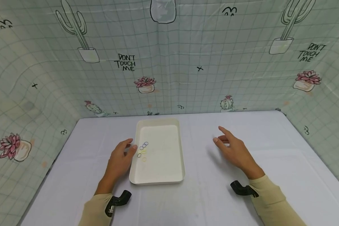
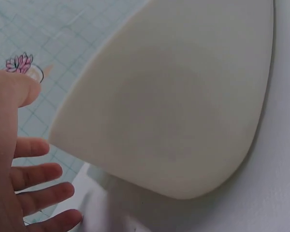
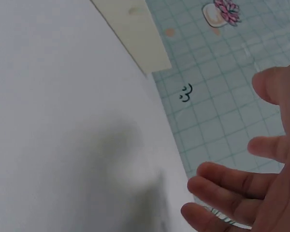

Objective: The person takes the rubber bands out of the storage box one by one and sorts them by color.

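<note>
A white rectangular tray (image 1: 165, 166) lies on the table, left of the middle. Inside it, near the left wall, are several small thin rings (image 1: 141, 148), some dark blue and some yellow; their exact kind is too small to tell. My left hand (image 1: 120, 160) is beside the tray's left side, its thumb overlapping the rim in the head view. Whether it touches the rim I cannot tell. The left wrist view shows its fingers (image 2: 43, 176) spread, holding nothing. Over the table to the right of the tray, my right hand (image 1: 235, 152) is empty, its fingers (image 3: 232, 186) loosely bent.
A white cloth covers the table (image 1: 203, 201). Behind and at both sides hangs a pale green checked curtain (image 1: 180, 50) printed with cacti and lettering. Black wrist-camera mounts (image 1: 121, 199) sit on both forearms, over beige sleeves (image 1: 274, 201).
</note>
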`<state>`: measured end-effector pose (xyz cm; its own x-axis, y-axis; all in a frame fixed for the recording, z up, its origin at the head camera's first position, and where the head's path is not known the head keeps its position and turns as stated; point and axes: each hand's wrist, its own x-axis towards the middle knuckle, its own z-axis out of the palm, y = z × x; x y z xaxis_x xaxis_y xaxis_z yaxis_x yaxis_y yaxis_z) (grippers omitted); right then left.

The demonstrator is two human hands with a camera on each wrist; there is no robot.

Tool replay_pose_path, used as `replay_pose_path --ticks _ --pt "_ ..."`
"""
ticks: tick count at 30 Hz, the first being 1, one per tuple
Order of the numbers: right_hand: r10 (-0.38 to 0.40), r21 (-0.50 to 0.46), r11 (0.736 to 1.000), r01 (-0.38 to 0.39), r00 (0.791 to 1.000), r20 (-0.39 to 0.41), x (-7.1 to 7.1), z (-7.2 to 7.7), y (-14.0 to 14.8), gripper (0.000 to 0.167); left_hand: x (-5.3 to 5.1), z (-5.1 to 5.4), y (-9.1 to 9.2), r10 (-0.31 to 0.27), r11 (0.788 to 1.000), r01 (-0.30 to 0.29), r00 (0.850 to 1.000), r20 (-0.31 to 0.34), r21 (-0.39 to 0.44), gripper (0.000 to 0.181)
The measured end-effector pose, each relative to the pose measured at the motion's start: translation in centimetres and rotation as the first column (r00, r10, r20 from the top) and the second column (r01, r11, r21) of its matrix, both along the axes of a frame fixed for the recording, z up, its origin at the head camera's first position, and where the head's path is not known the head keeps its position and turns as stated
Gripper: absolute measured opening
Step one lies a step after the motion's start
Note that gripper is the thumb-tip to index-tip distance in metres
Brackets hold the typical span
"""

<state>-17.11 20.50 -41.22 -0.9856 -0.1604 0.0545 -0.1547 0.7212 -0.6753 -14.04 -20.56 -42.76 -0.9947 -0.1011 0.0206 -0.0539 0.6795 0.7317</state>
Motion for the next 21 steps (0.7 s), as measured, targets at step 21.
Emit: replay_pose_path --ticks 21 --pt "0.134 -0.374 0.926 -0.042 0.965 0.225 0.6 -1.0 -2.6 0.042 -0.1 -1.7 -0.3 -0.042 0.992 0.046 0.998 -0.041 0.114 0.041"
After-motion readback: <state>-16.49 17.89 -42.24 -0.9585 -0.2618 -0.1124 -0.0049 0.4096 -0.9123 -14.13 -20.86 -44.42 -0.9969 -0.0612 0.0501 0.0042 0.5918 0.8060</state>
